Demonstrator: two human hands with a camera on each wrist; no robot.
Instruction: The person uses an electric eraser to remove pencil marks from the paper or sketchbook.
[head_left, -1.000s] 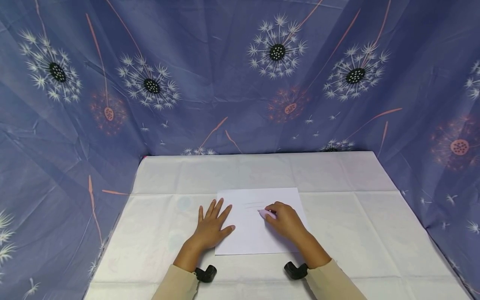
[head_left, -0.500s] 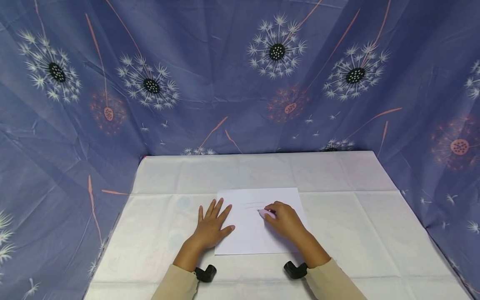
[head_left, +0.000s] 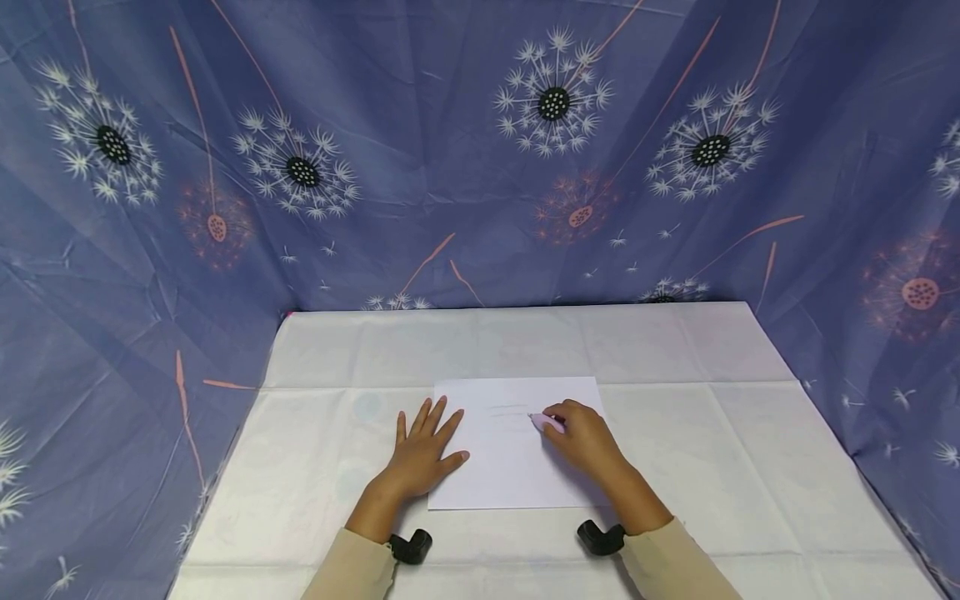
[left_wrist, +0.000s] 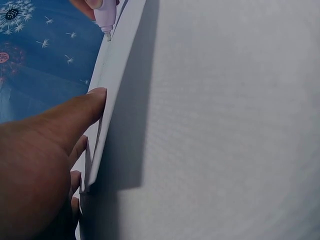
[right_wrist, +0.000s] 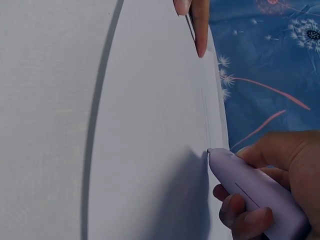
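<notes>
A white sheet of paper (head_left: 502, 479) lies on the table, with a few faint thin lines (head_left: 508, 410) near its upper middle. My left hand (head_left: 418, 460) rests flat on the sheet's left edge, fingers spread; the left wrist view shows the thumb (left_wrist: 95, 102) pressed on the paper. In my right hand (head_left: 588, 437) a thick lilac correction pen (right_wrist: 257, 192) is gripped between thumb and fingers. Its small metal tip (right_wrist: 209, 150) is at the paper, by the end of a line in the right wrist view. Part of the pen's body is hidden inside the hand.
A white cloth with fold creases covers the table (head_left: 720, 467). Behind and at both sides hangs a blue curtain (head_left: 427, 150) printed with dandelions. Black wrist-worn devices (head_left: 411, 547) sit by both sleeves.
My right hand has shifted slightly to the right with the correction pen, its tip moving right and a little up over the paper. The left hand stays in place.
</notes>
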